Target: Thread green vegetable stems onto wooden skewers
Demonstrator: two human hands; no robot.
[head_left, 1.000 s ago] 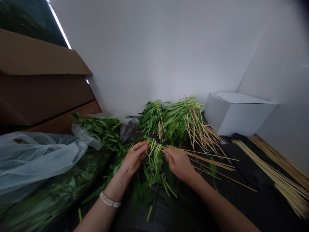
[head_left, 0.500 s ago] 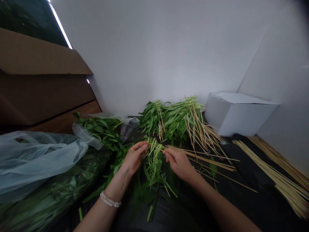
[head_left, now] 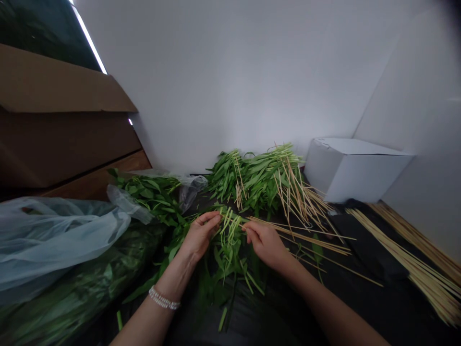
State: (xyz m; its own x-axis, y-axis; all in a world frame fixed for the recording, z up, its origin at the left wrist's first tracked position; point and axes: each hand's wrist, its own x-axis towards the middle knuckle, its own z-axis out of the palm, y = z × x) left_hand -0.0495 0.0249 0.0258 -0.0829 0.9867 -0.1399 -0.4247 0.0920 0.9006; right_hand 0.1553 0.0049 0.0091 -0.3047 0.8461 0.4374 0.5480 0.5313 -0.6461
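At the middle of the head view, several stems of long-leaved greens (head_left: 230, 233) hang side by side between my hands, leaves drooping downward. My right hand (head_left: 268, 244) is closed in a pinch on a thin bamboo skewer (head_left: 242, 225), which reaches left into the stems. My left hand (head_left: 200, 235), a beaded bracelet on its wrist, pinches at the left end of the row of greens. Its fingertips partly hide what they grip. Behind the hands lie skewered greens (head_left: 266, 173) in a pile, with bare skewer ends sticking out to the right.
Loose skewers (head_left: 324, 245) lie right of my right hand; more skewer bundles (head_left: 406, 259) are farther right. A white box (head_left: 360, 168) stands at back right. Plastic bags (head_left: 54, 240) with greens lie left, below a cardboard box (head_left: 65, 139). Cut stems (head_left: 223, 319) lie on the dark surface.
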